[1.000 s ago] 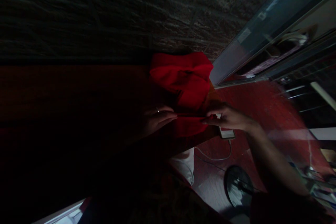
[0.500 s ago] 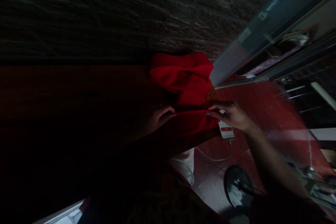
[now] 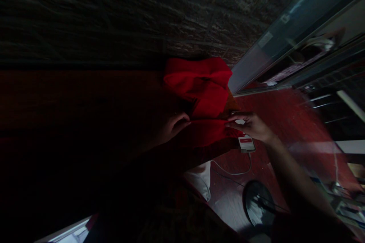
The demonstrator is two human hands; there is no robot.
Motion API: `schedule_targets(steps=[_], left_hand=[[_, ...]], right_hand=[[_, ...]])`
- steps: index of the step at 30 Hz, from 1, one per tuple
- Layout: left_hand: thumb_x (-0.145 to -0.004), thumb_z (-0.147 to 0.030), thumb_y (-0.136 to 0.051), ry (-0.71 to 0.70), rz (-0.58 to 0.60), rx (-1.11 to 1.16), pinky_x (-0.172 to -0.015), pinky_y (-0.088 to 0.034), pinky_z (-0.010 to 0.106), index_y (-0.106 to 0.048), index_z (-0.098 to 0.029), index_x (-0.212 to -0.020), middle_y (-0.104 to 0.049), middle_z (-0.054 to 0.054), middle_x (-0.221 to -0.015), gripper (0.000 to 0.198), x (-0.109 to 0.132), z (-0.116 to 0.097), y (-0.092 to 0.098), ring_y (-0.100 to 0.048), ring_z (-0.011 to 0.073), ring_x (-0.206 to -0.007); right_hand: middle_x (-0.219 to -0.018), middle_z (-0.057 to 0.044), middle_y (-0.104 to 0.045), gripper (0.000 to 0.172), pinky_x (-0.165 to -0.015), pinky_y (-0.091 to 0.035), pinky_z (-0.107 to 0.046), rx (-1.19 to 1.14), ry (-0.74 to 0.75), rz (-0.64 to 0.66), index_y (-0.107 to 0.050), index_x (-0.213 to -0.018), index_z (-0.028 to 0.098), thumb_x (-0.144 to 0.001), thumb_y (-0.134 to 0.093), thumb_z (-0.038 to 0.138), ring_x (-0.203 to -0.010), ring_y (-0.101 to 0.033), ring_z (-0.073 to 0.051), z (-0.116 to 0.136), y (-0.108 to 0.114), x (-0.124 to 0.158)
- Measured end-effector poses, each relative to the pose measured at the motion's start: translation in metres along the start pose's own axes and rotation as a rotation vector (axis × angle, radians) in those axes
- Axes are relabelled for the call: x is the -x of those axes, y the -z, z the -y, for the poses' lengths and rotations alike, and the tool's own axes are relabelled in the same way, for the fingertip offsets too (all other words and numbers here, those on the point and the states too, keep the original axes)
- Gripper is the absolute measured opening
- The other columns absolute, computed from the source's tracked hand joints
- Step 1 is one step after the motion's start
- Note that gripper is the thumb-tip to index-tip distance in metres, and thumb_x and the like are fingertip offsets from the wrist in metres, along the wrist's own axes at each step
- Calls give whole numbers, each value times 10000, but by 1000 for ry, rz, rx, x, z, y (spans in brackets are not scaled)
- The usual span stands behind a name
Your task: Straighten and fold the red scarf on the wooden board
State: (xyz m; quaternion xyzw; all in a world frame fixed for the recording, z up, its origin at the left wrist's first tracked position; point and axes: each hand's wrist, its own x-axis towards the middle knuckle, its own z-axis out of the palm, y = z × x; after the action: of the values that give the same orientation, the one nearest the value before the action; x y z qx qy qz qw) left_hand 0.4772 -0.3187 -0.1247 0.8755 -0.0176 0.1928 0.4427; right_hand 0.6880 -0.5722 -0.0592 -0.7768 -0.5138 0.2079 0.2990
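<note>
A length of red cloth [image 3: 209, 131] stretches between my two hands, its upper edge pulled nearly straight. My left hand [image 3: 175, 125] pinches that edge at its left end, dim in the shadow. At the other end, my right hand [image 3: 251, 123] grips the edge between thumb and fingers. The rest of the red fabric [image 3: 196, 72] lies bunched and folded just beyond, on the dark wooden table [image 3: 114, 95]. What kind of item the cloth is, I cannot tell. A white phone [image 3: 246, 144] with a cable lies below my right hand at the table's corner.
A dark stone-patterned wall [image 3: 128, 15] rises behind the table. To the right is a glass door panel [image 3: 270, 34] above a red floor [image 3: 282, 121]. A round black base [image 3: 258, 205] stands on the floor, with a white cable [image 3: 236, 173] hanging nearby.
My right hand has shifted slightly right and down, with the cloth's right end spreading further over the phone. My left hand is almost unmoved and still pinches the edge.
</note>
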Motion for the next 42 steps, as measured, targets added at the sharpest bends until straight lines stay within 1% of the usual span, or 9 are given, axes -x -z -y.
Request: schedule_targets(steps=[7, 11, 13, 17, 23, 27, 30, 36, 42], left_hand=[[-993, -353, -498, -24, -13, 8, -799, -481, 246, -621, -186, -956, -695, 11, -888, 211, 1, 3, -3, -669, 143, -833], [-983, -332, -519, -19, -35, -28, -804, -481, 248, -627, -183, -940, -699, 13, -885, 189, 0, 1, -2, -667, 142, -833], [-978, -345, -529, -18, -40, -40, -785, -483, 247, -627, -183, -930, -700, 12, -873, 196, 0, 2, -2, -668, 142, -821], [-980, -395, -521, -14, -48, -28, -796, -497, 253, -631, -189, -929, -707, 15, -876, 239, 0, 6, -4, -673, 145, -826], [-987, -402, -505, -1, -47, -40, -851, -510, 279, -664, -200, -1034, -736, 34, -975, 261, 1, 5, -4, -689, 164, -901], [-989, -342, -513, -38, -58, -46, -822, -516, 259, -680, -196, -984, -739, 27, -926, 222, 1, 0, -1, -691, 147, -853], [-980, -302, -541, -93, -85, -37, -810, -514, 247, -685, -192, -969, -737, 22, -908, 181, 1, -2, 1, -689, 137, -846], [-964, -300, -579, -139, -116, -42, -832, -526, 250, -705, -198, -968, -746, 27, -915, 163, 3, -3, 2, -693, 136, -861], [-944, -292, -611, -128, -92, -16, -822, -546, 272, -725, -199, -977, -756, 35, -925, 150, 3, -2, 0, -703, 148, -865]], right_hand=[[-753, -36, -695, 283, -584, -458, -272, 77, 21, -153, -758, -831, 193, -830, -730, 475, -635, -613, -145, 4, -9, 5], [-854, -45, -727, 249, -687, -514, -284, 82, 37, -184, -747, -877, 198, -846, -724, 444, -746, -675, -171, 6, -10, 6], [-917, -51, -735, 258, -736, -532, -290, 66, 29, -186, -742, -962, 201, -851, -723, 433, -813, -692, -181, 6, -10, 7], [-969, -52, -734, 334, -756, -542, -293, 60, 20, -198, -726, -1094, 209, -838, -741, 424, -810, -687, -173, 4, -10, 8], [-910, -44, -700, 251, -762, -522, -262, -80, -51, -119, -733, -908, 201, -851, -718, 445, -844, -660, -162, 6, -9, 9], [-985, -61, -706, 341, -771, -545, -277, -219, -120, -42, -724, -1029, 197, -829, -729, 473, -864, -663, -165, 13, -12, 5], [-1062, -67, -710, 407, -816, -554, -308, -215, -121, -46, -727, -1123, 215, -816, -738, 482, -920, -668, -186, 15, -17, 2], [-832, -45, -694, 292, -637, -488, -263, -110, -82, -95, -778, -970, 204, -841, -725, 460, -736, -624, -146, 16, -18, 0], [-922, -50, -721, 279, -732, -507, -284, -208, -108, -98, -765, -967, 214, -815, -754, 448, -824, -652, -162, 19, -11, 3]])
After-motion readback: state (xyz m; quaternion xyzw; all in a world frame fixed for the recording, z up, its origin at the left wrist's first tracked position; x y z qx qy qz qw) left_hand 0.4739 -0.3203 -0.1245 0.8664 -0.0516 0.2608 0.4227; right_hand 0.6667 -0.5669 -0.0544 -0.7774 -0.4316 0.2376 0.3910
